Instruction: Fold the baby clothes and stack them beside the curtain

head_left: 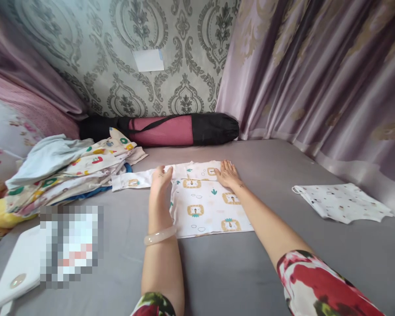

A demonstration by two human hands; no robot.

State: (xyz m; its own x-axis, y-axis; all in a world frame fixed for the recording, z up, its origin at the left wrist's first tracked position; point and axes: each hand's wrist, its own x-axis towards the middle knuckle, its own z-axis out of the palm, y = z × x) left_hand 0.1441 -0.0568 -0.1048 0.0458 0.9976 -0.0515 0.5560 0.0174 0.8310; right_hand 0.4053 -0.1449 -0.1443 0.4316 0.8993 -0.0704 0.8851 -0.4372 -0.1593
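A white child's long-sleeved shirt [210, 206] with lion faces and green leaves lies spread on the grey bed sheet. One sleeve lies folded across its upper part, and the other sleeve [134, 180] stretches out to the left. My left hand [161, 177], with a pale bangle on its wrist, is at the base of the outstretched sleeve. Its fingers curl down onto the cloth and are partly hidden; the thumb points right. Flat on the folded sleeve at the shirt's upper right rests my right hand [228, 174], fingers extended.
A heap of clothes [75, 166] lies at the left. Beyond the shirt is a black and pink roll bag [164, 129] against the wall. A folded white garment [342, 202] lies at the right. A white object [23, 263] and a blurred patch are at lower left.
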